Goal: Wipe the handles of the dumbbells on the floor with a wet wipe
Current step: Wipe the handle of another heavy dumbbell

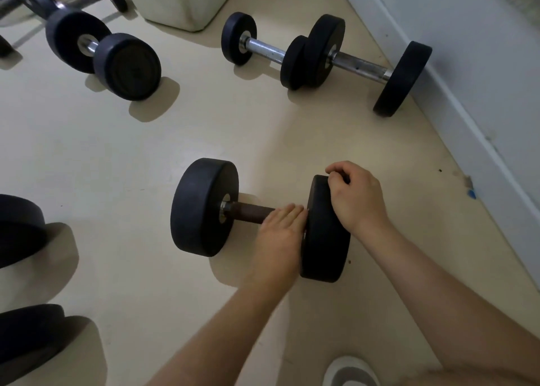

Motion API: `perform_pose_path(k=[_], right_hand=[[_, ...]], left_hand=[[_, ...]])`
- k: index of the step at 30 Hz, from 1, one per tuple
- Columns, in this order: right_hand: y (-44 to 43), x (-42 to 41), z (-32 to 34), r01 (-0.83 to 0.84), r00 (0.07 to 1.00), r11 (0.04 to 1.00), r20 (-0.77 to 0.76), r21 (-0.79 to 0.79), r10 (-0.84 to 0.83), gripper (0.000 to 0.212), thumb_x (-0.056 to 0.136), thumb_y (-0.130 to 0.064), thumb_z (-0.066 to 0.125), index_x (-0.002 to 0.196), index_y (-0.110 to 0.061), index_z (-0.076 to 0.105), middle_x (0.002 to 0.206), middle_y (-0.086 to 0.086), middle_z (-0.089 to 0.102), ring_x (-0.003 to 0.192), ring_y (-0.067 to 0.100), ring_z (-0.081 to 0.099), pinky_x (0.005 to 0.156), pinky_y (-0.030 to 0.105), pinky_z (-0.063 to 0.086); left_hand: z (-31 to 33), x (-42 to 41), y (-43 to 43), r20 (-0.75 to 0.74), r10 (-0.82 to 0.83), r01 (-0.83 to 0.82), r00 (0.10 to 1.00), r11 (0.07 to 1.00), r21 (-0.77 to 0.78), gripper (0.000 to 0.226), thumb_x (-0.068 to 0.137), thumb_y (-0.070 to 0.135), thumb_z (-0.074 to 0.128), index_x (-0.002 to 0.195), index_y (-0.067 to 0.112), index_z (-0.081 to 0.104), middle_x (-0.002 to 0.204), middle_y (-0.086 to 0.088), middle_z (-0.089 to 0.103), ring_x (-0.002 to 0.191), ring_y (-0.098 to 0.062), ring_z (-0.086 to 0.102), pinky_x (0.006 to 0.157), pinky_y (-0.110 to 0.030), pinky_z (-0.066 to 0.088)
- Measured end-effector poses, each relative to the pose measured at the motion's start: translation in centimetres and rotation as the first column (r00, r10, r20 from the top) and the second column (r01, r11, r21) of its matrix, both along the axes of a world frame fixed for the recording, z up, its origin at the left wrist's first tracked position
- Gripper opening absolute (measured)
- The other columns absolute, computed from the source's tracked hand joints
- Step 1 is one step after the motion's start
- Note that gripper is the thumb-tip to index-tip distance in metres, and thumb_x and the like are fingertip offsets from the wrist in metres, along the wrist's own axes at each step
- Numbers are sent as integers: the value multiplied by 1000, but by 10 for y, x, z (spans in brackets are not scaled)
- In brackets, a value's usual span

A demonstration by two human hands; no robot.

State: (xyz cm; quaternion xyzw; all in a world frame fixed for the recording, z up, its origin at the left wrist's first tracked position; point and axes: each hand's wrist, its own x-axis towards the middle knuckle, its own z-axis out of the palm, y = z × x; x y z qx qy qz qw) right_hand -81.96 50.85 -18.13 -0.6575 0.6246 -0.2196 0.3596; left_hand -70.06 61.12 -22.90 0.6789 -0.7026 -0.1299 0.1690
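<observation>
Dumbbell (pixel 260 217) could roll: right hand (pixel 355 200) merely clasped its end weight (pixel 324 239), left hand (pixel 279 233) curled over handle (pixel 251 211), wipe unseen.

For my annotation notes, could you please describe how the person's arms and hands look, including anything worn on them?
Both forearms are bare, with no sleeves in view. The left hand and right hand wear no gloves, and no rings, watch or bracelet show on the fingers or wrists. No markings or tattoos are visible.
</observation>
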Motion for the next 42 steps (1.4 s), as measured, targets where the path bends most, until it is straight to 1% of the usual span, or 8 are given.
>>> perform_pose_path(k=[5, 14, 19, 24, 31, 34, 39, 42], right_hand=[[-12, 0, -4, 11, 1000, 999, 15, 52, -11, 12, 92, -15, 46, 97, -15, 57, 87, -6, 57, 79, 10, 51, 61, 12, 35], [-12, -1, -9, 21, 1000, 999, 16, 40, -22, 11, 90, -17, 47, 101, -17, 51, 101, 5, 58, 85, 17, 52, 62, 21, 37], [1, -3, -2, -67, 998, 985, -1, 158, 68, 40, 98, -23, 37, 137, -18, 46, 139, 3, 49, 124, 19, 46, 101, 31, 36], [24, -8, -2, -122, 991, 991, -40, 60, 125, 39, 97, -22, 37, 131, -12, 54, 134, 2, 54, 123, 16, 47, 101, 28, 35], [42, -7, -3, -86, 996, 995, 2, -55, 87, 36, 95, -16, 41, 127, -8, 56, 131, 2, 56, 121, 15, 48, 95, 17, 29], [50, -12, -4, -150, 989, 986, -20, -67, 149, 47, 92, -27, 34, 133, -10, 51, 136, 0, 51, 125, 14, 45, 99, 19, 29], [56, -22, -1, -282, 956, 956, -104, -76, 273, 53, 84, -30, 32, 129, -12, 54, 131, -3, 54, 121, 12, 45, 96, 23, 34], [60, -20, 2, -294, 954, 955, -71, -30, 292, 60, 83, -31, 29, 137, -11, 48, 143, 1, 44, 132, 13, 36, 105, 21, 24]], left_hand=[[7, 41, 8, 261, -232, 227, 937, 973, 49, 63, 68, 3, 76, 127, 14, 60, 134, -5, 57, 125, -20, 53, 106, -42, 37], [37, 52, -21, 366, -100, 25, 925, 979, 204, 27, 85, 8, 62, 110, 16, 61, 99, 0, 66, 89, -22, 55, 72, -35, 51], [57, 58, -19, 729, -356, 107, 584, 925, 366, 20, 90, 14, 51, 110, 13, 55, 99, -3, 61, 103, -27, 47, 95, -41, 31], [68, 83, -9, 767, -468, 90, 439, 872, 481, 19, 92, 18, 47, 104, 18, 60, 96, 1, 62, 104, -27, 43, 98, -42, 27], [45, 12, -11, 417, -300, 122, 858, 908, 402, 22, 89, 19, 47, 107, 25, 58, 106, 3, 68, 99, -17, 62, 103, -37, 27], [39, 20, -2, 394, -376, 222, 839, 896, 384, 41, 90, 20, 50, 131, 24, 47, 127, 5, 60, 116, -15, 56, 112, -39, 27], [49, 55, -11, 410, -389, 132, 825, 838, 529, 13, 89, 18, 43, 82, 28, 44, 76, 3, 60, 72, -21, 53, 94, -36, 42], [43, 30, -17, 212, -325, 155, 921, 809, 567, 16, 93, 19, 43, 89, 17, 58, 81, -3, 66, 80, -29, 61, 86, -38, 48]])
